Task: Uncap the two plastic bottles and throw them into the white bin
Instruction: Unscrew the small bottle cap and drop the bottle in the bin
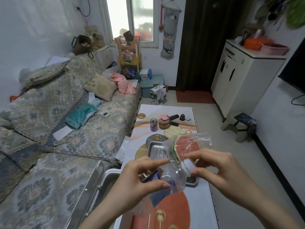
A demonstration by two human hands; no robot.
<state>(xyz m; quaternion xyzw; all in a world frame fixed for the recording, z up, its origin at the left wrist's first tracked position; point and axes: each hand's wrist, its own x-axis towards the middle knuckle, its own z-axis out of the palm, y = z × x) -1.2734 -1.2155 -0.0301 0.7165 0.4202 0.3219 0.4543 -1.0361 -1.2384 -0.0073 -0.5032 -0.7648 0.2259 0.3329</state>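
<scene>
Left hand (pixel 140 176) grips clear bottle (pixel 171 176) by its body, right hand (pixel 219 169) pinches white cap (pixel 189 165) between thumb and fingers, bottle tilted above worktop (pixel 198 204), white bin (pixel 110 177) just left.

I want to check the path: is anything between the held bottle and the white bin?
Nothing visible. The left hand holds the bottle right beside the white bin, whose inside is mostly hidden.

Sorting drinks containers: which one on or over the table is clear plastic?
The bottle held in both hands; the can farther back is metal.
</scene>
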